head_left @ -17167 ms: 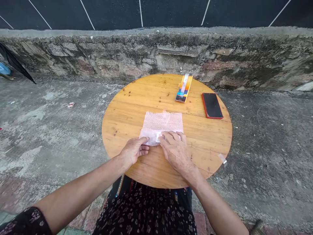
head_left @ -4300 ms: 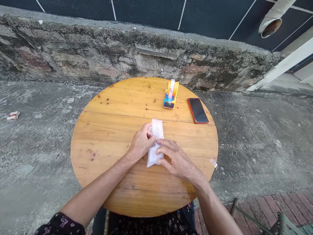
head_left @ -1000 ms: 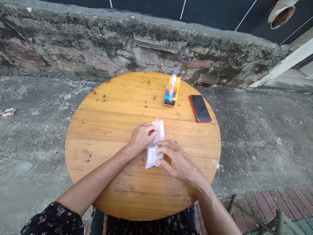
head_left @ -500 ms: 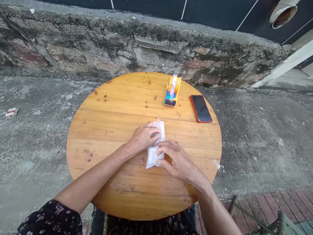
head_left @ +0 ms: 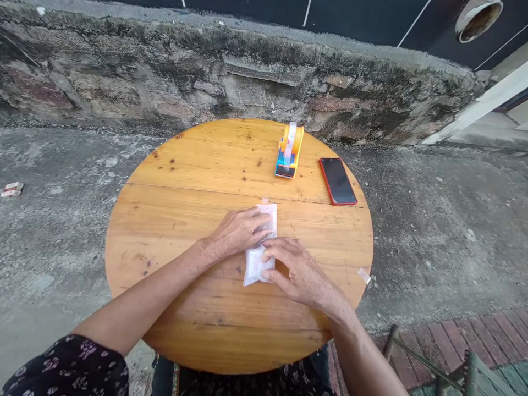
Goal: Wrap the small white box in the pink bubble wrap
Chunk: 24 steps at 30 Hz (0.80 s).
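Pressing a little wrapped packet (head_left: 256,268) flat was basically the whole job at that point, near the middle of the round wooden table (head_left: 185,181). The left hand (head_left: 237,234) lay palm-down across the packet's far half, fingers draped over it rather than closed round it. The right hand (head_left: 303,272) had fingertips and thumb on the near right edge, a narrow pinch on the packet as far as I could tell.

My take on doing it well: lean the left hand's weight straight down so the wrap can't spring open, and work the right fingers along the edge in small bits instead of tugging, since that soft plastic looked slippery on the wood.

The packet was longer than wide. Its long axis ran from the person's side toward the wall, with the far end tipped a bit right, roughly at the tape dispenser (head_left: 290,151). The phone (head_left: 338,181) sat just right of that, well clear of both hands.
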Motion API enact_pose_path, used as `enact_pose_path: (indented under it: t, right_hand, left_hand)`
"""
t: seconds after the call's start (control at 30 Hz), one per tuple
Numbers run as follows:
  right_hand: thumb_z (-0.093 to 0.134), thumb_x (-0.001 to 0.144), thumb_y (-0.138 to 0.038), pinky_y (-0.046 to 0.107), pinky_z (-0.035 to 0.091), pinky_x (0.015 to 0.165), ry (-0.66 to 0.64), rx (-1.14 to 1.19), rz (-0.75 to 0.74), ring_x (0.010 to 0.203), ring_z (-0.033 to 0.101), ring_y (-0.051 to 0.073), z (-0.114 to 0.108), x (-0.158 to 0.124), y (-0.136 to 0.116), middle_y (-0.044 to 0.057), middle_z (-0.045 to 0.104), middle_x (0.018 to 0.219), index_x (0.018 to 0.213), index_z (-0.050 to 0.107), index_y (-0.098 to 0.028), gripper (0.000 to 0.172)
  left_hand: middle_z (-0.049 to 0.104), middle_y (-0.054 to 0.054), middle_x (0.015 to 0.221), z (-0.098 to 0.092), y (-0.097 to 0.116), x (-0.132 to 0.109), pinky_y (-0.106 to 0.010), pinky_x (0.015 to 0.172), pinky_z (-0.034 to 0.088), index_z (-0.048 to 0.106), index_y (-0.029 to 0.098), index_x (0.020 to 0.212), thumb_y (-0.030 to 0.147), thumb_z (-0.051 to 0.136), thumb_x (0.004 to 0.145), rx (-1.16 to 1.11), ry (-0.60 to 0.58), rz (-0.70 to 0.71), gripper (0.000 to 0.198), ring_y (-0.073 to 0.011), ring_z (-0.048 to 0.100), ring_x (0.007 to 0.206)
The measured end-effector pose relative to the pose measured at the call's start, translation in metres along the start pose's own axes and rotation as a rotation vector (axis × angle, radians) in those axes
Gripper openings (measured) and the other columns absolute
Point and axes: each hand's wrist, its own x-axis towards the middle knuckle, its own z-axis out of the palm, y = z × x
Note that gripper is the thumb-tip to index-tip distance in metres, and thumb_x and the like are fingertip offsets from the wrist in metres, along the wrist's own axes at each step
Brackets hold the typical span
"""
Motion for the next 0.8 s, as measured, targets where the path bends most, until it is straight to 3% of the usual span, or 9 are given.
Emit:
enact_pose_path:
  t: [0.2, 0.37, 0.63, 0.8]
  right_hand:
    - [0.062, 0.086, -0.022, 0.039, 0.04, 0.094, 0.005, 0.01, 0.001, 0.106, 0.055, 0.02, -0.001, -0.001, 0.001, 0.003, 0.063, 0.112, 0.097, 0.056, -0.024, 0.012]
    - [0.062, 0.086, -0.022, 0.038, 0.04, 0.095, 0.014, 0.003, -0.004, 0.108, 0.055, 0.02, 0.001, -0.001, 0.002, 0.003, 0.062, 0.115, 0.096, 0.056, -0.023, 0.012]
    - [0.063, 0.086, -0.023, 0.039, 0.04, 0.097, 0.023, -0.003, -0.006, 0.111, 0.054, 0.021, 0.002, -0.001, 0.003, 0.005, 0.061, 0.12, 0.097, 0.057, -0.023, 0.013]
    - [0.063, 0.086, -0.023, 0.038, 0.039, 0.097, 0.013, -0.005, -0.002, 0.111, 0.054, 0.02, 0.001, -0.001, 0.004, 0.004, 0.062, 0.12, 0.098, 0.057, -0.023, 0.013]
  left_hand:
    - [0.06, -0.001, 0.083, -0.001, -0.001, 0.002, -0.023, 0.051, 0.032, 0.065, 0.023, 0.091, 0.037, 0.048, 0.092, 0.039, -0.007, 0.073, 0.021, -0.0118, 0.053, 0.063]
    - [0.062, -0.001, 0.088, 0.002, -0.002, 0.004, -0.023, 0.049, 0.028, 0.066, 0.025, 0.092, 0.039, 0.047, 0.093, 0.098, -0.026, 0.088, 0.024, -0.0114, 0.052, 0.062]
    - [0.063, -0.003, 0.098, -0.002, 0.001, 0.01, -0.024, 0.051, 0.031, 0.068, 0.026, 0.099, 0.04, 0.049, 0.091, 0.126, -0.129, 0.08, 0.025, -0.0137, 0.056, 0.066]
    - [0.064, -0.001, 0.109, -0.006, -0.003, 0.014, -0.023, 0.057, 0.038, 0.068, 0.03, 0.103, 0.032, 0.054, 0.087, -0.012, -0.152, 0.06, 0.022, -0.0146, 0.059, 0.074]
